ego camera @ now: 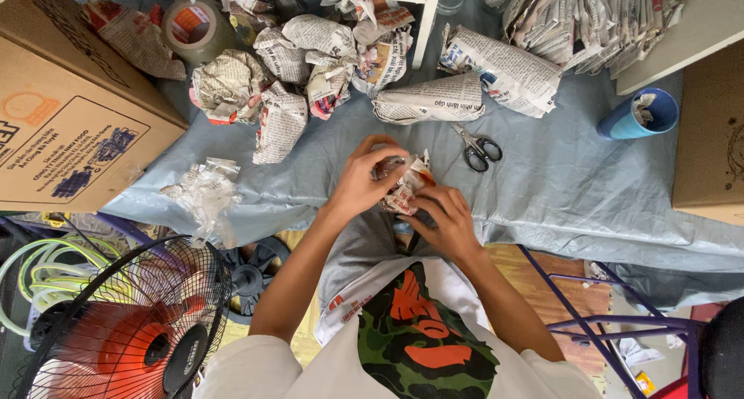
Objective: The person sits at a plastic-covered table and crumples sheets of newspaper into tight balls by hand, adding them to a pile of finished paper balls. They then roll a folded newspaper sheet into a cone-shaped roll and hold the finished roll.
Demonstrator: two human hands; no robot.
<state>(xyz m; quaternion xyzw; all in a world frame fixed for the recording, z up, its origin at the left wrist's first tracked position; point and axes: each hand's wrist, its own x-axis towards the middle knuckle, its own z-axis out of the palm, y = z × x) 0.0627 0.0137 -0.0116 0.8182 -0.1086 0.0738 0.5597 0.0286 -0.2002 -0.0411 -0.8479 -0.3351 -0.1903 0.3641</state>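
Head view: both hands hold a small newspaper bundle at the near edge of the blue sheet. The left hand has its fingers curled over the top of it. The right hand has its fingers bent tight around the bottom, and black scissors lie just beside.

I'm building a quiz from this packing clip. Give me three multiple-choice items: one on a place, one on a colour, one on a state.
1. Where do the scissors lie?
A. on the blue sheet, past the hands
B. inside the cardboard box
C. on the fan

2. What colour is the cup?
A. red
B. blue
C. white

3. What are the hands doing?
A. resting apart, empty
B. both gripping one newspaper bundle
C. holding the tape roll

Answers: 1 A, they rest on the sheet beside a wrapped roll. 2 B, its wall is blue. 3 B, the left hand and right hand close on the bundle.
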